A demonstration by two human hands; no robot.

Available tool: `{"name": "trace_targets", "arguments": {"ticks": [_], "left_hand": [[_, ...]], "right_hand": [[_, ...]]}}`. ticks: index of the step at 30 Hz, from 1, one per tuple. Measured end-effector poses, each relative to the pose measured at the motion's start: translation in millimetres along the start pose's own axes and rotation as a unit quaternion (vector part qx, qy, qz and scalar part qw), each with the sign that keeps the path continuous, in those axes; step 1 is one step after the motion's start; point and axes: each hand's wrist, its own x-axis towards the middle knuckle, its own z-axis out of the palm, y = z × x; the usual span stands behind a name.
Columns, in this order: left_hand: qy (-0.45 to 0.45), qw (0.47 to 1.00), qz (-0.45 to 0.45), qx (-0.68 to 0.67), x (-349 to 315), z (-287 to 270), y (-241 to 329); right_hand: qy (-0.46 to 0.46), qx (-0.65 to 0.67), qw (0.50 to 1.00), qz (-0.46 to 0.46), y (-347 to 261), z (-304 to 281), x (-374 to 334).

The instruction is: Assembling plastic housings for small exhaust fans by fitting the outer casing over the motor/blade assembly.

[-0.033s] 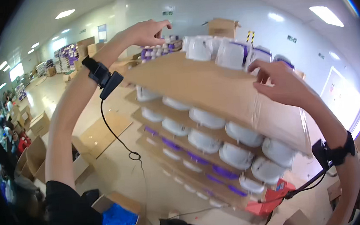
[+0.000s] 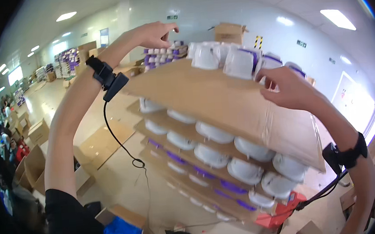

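A tall stack of white plastic tub-like pieces (image 2: 210,155) fills the middle, with brown cardboard sheets between its layers. Over the left side of the top cardboard sheet (image 2: 194,88), my left hand (image 2: 158,34) is raised, thumb and bent fingers apart, with nothing in it. Above the sheet's right part, my right hand (image 2: 288,88) has curved fingers, the thumb apart, and holds nothing visible. Its fingertips are close to the white tubs (image 2: 239,61) standing along the sheet's far edge, some with purple parts. Whether they touch one cannot be told.
A red pallet-jack-like base (image 2: 276,215) shows under the stack's right corner. An open carton with blue bags (image 2: 122,232) stands at my lower left. Flat cardboard (image 2: 103,143) lies on the floor. Cables hang from my wrist devices. More stacks (image 2: 163,55) stand behind.
The view has shifted slightly, so the stack and its top sheet appear a little lower and farther left. Both hands keep nearly the same pose.
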Motion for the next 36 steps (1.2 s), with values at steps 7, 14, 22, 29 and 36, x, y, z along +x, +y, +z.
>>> {"name": "trace_targets", "arguments": {"ticks": [7,14,22,29,36], "left_hand": [[-0.159,0.982,-0.052,-0.087,96,56,-96],[-0.239,0.953,-0.005,-0.188,146,157,-129],[-0.141,0.907,-0.029,-0.396,168,253,-108],[-0.044,0.849,0.014,-0.526,177,268,-73],[0.010,0.840,-0.003,-0.542,177,279,-61]], "right_hand": [[0.024,-0.140,0.990,0.001,76,66,131],[0.074,-0.010,0.996,0.057,160,82,178],[0.003,-0.003,0.999,0.045,170,74,203],[-0.163,-0.021,0.982,0.092,180,75,226],[-0.178,0.070,0.975,0.109,165,74,224]]}}
